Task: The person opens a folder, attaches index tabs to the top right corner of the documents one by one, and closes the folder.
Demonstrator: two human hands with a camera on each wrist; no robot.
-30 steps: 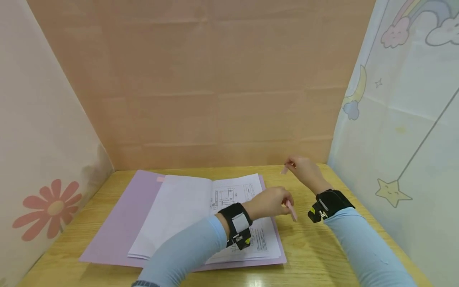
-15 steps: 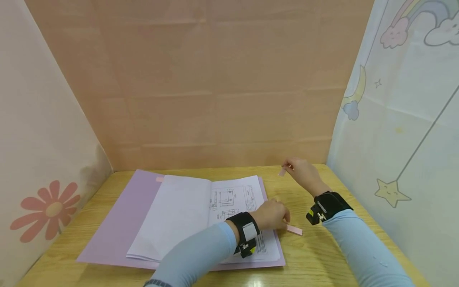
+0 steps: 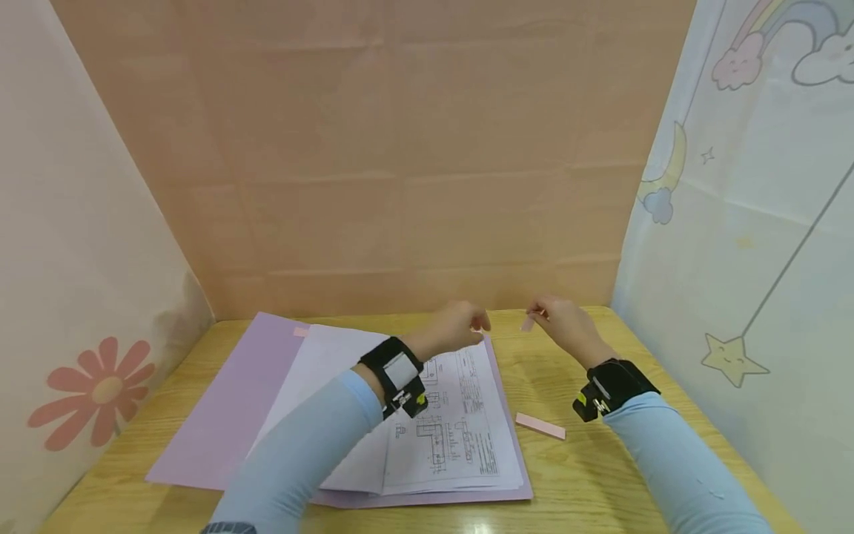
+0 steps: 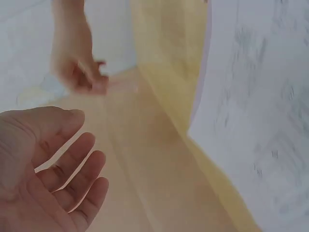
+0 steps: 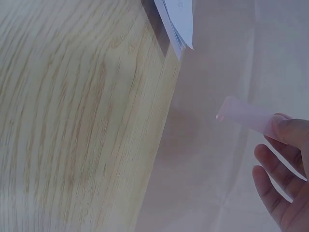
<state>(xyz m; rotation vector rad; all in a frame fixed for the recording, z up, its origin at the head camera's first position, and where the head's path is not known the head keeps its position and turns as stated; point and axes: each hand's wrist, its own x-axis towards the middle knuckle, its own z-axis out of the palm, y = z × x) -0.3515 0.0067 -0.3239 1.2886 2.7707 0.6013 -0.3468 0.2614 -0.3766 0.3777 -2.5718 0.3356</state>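
My right hand (image 3: pixel 565 326) is raised over the far right of the table and pinches a pink sticky tab (image 5: pixel 248 115) between thumb and fingertips. In the right wrist view the tab's free end curls slightly. My left hand (image 3: pixel 450 328) hovers by the upper right corner of the printed pages (image 3: pixel 454 445), its fingers loosely bent around nothing, as the left wrist view confirms. Those pages carry line drawings and lie in an opened purple folder (image 3: pixel 220 415). To the right of the folder, a small pink pad of sticky tabs (image 3: pixel 540 426) rests on the wood.
A wooden table (image 3: pixel 567 482) bears everything. Another pink tab (image 3: pixel 300 332) shows at the folder's upper left, beside the turned pages. A tan backdrop (image 3: pixel 400 148) rises behind the table, with a patterned sheet (image 3: pixel 767 222) at the right and a flowered one (image 3: pixel 100 222) at the left.
My left hand put the pink pad of sticky tabs down on the table, let it go and moved up and left to the page corner. My right hand stays nearly still with its tab.
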